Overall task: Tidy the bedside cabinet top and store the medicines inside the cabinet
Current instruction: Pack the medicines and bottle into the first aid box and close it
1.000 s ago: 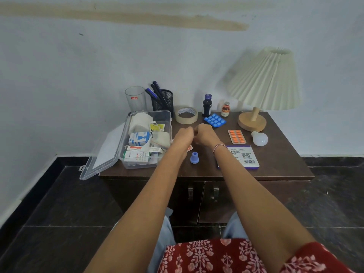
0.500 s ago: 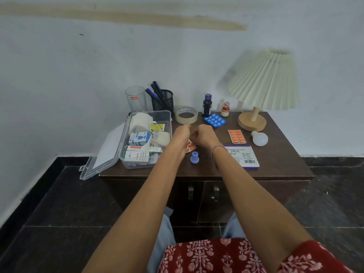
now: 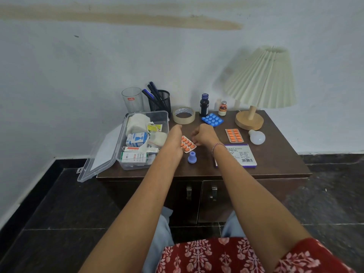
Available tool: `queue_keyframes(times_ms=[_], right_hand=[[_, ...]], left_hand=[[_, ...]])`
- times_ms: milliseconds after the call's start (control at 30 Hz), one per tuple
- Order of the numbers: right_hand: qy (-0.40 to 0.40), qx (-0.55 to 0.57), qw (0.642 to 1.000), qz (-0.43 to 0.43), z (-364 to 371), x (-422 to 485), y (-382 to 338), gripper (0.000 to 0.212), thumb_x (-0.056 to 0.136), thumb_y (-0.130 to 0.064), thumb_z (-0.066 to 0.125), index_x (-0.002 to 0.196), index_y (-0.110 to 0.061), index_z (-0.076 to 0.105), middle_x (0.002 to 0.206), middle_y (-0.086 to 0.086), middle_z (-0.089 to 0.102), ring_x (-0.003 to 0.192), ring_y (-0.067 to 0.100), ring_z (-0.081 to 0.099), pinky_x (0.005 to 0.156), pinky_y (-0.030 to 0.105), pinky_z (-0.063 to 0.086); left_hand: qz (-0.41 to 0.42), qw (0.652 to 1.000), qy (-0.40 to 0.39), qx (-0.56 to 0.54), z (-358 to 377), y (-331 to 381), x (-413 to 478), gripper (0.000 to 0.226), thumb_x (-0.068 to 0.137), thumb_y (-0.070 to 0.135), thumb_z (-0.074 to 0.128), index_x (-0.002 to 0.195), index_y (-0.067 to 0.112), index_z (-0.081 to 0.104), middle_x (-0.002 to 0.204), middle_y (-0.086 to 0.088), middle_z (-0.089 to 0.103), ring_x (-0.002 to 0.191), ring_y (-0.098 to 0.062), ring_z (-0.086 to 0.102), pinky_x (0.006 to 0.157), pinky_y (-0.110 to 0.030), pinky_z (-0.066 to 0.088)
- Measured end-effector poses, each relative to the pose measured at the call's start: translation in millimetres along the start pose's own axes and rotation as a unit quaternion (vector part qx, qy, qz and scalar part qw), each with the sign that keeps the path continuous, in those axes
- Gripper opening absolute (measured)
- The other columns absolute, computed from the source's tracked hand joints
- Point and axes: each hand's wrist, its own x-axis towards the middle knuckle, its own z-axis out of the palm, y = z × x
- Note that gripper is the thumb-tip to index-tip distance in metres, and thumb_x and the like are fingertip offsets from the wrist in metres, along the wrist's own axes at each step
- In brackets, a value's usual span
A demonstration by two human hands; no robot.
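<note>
Two orange blister strips lie on our cabinet top (image 3: 275, 162), one (image 3: 187, 144) pinched between our left hand (image 3: 174, 134) and right hand (image 3: 204, 135), one (image 3: 234, 135) right of our fingers.

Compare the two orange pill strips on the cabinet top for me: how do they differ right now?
The orange strip between the hands lies at the middle of the cabinet top, angled, with the right hand touching its edge and the left hand partly covering it. The orange strip near the lamp lies untouched, fully visible, beside the light bulb. Both are flat blister strips of orange tablets in two rows, still outside the clear box.
</note>
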Motion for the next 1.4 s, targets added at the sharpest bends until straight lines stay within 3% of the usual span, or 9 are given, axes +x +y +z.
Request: queue_keyframes(times_ms=[200,333,433,600,833,1000,1133,1233,1400], right_hand=[[-0.031,0.191,0.976,0.098,-7.6,-3.0,6.9,0.030,0.084,0.009,0.062,0.113,0.003,0.066,0.115,0.020,0.066,0.096,0.024,0.065,0.087,0.027,0.054],[-0.034,0.315,0.939,0.131,-13.6,-8.8,5.7,0.032,0.084,0.010,0.060,0.115,0.003,0.063,0.121,0.020,0.063,0.098,0.022,0.062,0.081,0.027,0.055],[-0.008,0.350,0.928,0.125,-15.1,-7.9,3.3,0.034,0.084,0.010,0.060,0.117,0.002,0.062,0.121,0.020,0.063,0.106,0.024,0.063,0.087,0.027,0.053],[0.034,0.405,0.910,0.079,-16.8,-5.9,-6.4,0.034,0.086,0.009,0.058,0.120,0.006,0.059,0.120,0.024,0.062,0.093,0.022,0.061,0.090,0.029,0.052],[0.091,0.379,0.921,-0.007,-2.8,-9.1,-39.5,0.030,0.079,0.012,0.062,0.109,0.005,0.067,0.099,0.023,0.069,0.085,0.023,0.064,0.089,0.035,0.055],[0.097,0.390,0.916,-0.010,11.6,-8.2,-58.7,0.025,0.079,0.009,0.066,0.103,0.003,0.068,0.075,0.005,0.066,0.064,0.012,0.063,0.061,0.017,0.057],[0.075,0.285,0.955,-0.045,28.1,-6.9,-71.2,0.025,0.080,0.008,0.063,0.103,-0.001,0.068,0.077,0.012,0.067,0.074,0.020,0.066,0.079,0.031,0.059],[0.105,0.100,0.986,-0.088,35.6,-4.9,-76.8,0.025,0.083,0.002,0.060,0.103,-0.009,0.071,0.086,0.008,0.066,0.077,0.012,0.057,0.075,0.024,0.051],[0.119,-0.068,0.980,-0.146,38.8,-11.7,-84.4,0.030,0.088,0.002,0.050,0.105,-0.012,0.070,0.109,0.010,0.067,0.099,0.022,0.062,0.077,0.028,0.048]], left_hand=[[0.006,0.999,-0.013,-0.052,-1.7,3.3,-5.2,0.043,0.098,0.024,0.038,0.137,0.005,0.039,0.120,-0.020,0.048,0.092,-0.027,0.053,0.087,-0.034,0.044],[0.019,0.997,-0.018,-0.073,-3.4,3.2,-2.6,0.044,0.098,0.023,0.039,0.139,0.006,0.037,0.117,-0.021,0.049,0.100,-0.028,0.056,0.088,-0.033,0.042],[0.030,0.995,-0.030,-0.088,-4.5,5.1,-2.4,0.042,0.098,0.023,0.039,0.136,0.005,0.041,0.110,-0.020,0.050,0.102,-0.029,0.055,0.095,-0.037,0.044],[0.078,0.990,-0.042,-0.111,-10.7,13.4,-2.6,0.019,0.097,0.018,0.040,0.111,0.009,0.049,0.082,-0.010,0.053,0.076,-0.018,0.055,0.068,-0.026,0.047],[0.076,0.979,-0.058,-0.182,-41.1,31.1,4.6,0.045,0.097,0.028,0.041,0.135,0.002,0.042,0.126,-0.025,0.050,0.115,-0.031,0.051,0.095,-0.036,0.044],[0.100,0.971,-0.035,-0.216,-72.8,42.1,7.0,0.043,0.098,0.029,0.041,0.131,0.003,0.047,0.133,-0.024,0.050,0.123,-0.032,0.051,0.102,-0.038,0.044],[0.091,0.983,-0.012,-0.156,-88.2,45.8,9.1,0.045,0.099,0.030,0.038,0.136,0.004,0.043,0.137,-0.024,0.045,0.127,-0.033,0.046,0.105,-0.039,0.041],[0.075,0.991,-0.005,-0.109,-93.3,46.7,10.0,0.047,0.099,0.030,0.037,0.139,0.006,0.040,0.141,-0.024,0.040,0.129,-0.033,0.043,0.101,-0.038,0.041],[0.056,0.997,-0.002,-0.059,-94.1,45.9,10.5,0.042,0.098,0.028,0.041,0.135,0.007,0.043,0.137,-0.025,0.042,0.122,-0.034,0.047,0.095,-0.038,0.042]])
